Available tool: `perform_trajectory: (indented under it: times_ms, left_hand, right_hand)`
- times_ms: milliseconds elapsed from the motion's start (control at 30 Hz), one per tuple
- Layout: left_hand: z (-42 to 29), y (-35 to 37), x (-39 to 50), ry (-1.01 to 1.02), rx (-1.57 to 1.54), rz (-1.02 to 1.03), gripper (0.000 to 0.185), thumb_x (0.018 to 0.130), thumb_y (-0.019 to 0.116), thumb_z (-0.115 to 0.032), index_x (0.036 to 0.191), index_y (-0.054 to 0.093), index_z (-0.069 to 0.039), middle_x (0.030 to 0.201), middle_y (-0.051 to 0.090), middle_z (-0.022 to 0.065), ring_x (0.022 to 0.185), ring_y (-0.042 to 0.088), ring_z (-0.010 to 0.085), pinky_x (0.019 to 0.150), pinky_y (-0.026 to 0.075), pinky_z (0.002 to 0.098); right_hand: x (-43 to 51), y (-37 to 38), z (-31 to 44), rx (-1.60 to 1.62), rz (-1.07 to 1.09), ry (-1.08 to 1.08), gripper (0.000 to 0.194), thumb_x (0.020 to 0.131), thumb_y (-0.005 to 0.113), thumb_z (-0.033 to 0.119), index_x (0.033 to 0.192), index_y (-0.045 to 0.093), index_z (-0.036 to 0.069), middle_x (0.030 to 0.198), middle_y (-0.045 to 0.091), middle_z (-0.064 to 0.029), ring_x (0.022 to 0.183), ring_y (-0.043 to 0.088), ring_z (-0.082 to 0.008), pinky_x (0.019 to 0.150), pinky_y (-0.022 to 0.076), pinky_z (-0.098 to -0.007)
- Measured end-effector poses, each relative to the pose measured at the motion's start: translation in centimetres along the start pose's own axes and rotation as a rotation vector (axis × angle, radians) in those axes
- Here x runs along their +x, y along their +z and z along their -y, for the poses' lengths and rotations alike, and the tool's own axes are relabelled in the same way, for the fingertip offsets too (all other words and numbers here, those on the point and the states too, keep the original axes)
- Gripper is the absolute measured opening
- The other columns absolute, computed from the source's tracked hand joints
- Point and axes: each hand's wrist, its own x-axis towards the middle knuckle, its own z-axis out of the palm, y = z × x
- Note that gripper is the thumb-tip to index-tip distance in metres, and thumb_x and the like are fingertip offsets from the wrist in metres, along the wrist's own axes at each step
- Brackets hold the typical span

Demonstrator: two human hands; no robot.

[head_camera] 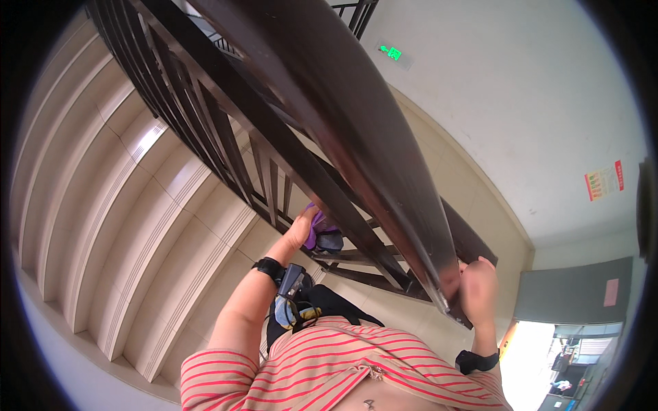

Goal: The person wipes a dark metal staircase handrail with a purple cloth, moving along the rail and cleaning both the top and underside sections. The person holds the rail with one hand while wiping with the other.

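My left hand (pixel 303 228) is shut on a purple cloth (pixel 314 226), pressed up beside a lower dark rail (pixel 282 164) of the stair railing. A dark grey bundle (pixel 330 242), perhaps more cloth, shows just below the purple part. On the other side, my right hand (pixel 478 290) is at the lower end of the broad dark brown handrail (pixel 360 118), against its outer side. That hand is blurred and its fingers look curled, but their grip cannot be made out. The handrail runs from the top of the view down between my two arms.
Tiled stairs (pixel 169 190) with grooved edges rise on the left, behind slanting balusters (pixel 205 118). At right stand a white wall (pixel 493 92) with a lit green exit sign (pixel 394 53) and a poster (pixel 604 181). Below it, a grey door panel (pixel 570 293) adjoins a bright doorway (pixel 529 359).
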Motion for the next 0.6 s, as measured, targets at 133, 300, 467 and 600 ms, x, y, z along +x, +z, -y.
perform_trajectory:
  times_ms: [133,300,467,600]
  left_hand:
    - [5.4,0.0,-2.1,-0.096,0.146,-0.221,0.062,0.109,0.038,-0.05,0.115,0.065,0.005,0.099,0.071,0.0267,0.096,0.066,0.0343,0.095,0.047,0.0426]
    - [4.8,-4.0,-6.3,-0.476,-0.257,-0.438,0.063,0.109,0.045,-0.057,0.135,0.064,-0.002,0.123,0.069,0.0064,0.11,0.062,0.018,0.098,0.047,0.0336]
    - [-4.4,-9.6,-10.6,-0.18,-0.418,-0.695,0.082,0.104,0.045,-0.071,0.142,0.059,0.001,0.127,0.069,0.0113,0.112,0.065,0.0216,0.098,0.05,0.035]
    - [-13.3,-9.6,-8.6,-0.035,-0.234,-0.47,0.085,0.104,0.039,-0.075,0.144,0.053,-0.001,0.122,0.064,0.0102,0.109,0.06,0.0218,0.098,0.048,0.0366]
  right_hand:
    - [0.4,1.2,2.2,0.053,-0.028,0.17,0.03,0.109,0.045,0.012,0.119,0.07,0.0,0.101,0.072,-0.0091,0.099,0.066,-0.0229,0.118,0.0347,-0.0477]
    - [0.9,3.9,5.4,0.311,-0.236,0.267,0.035,0.112,0.041,0.017,0.128,0.065,-0.002,0.136,0.06,-0.017,0.127,0.056,-0.0288,0.118,0.0359,-0.042]
    - [2.4,5.2,8.1,0.276,-0.34,0.232,0.038,0.113,0.041,0.02,0.135,0.063,-0.002,0.143,0.056,-0.0182,0.137,0.05,-0.0299,0.118,0.0363,-0.0414]
    - [4.0,5.6,9.3,0.281,-0.399,0.216,0.038,0.113,0.042,0.021,0.134,0.063,-0.003,0.142,0.057,-0.0178,0.136,0.052,-0.0306,0.117,0.0376,-0.0407]
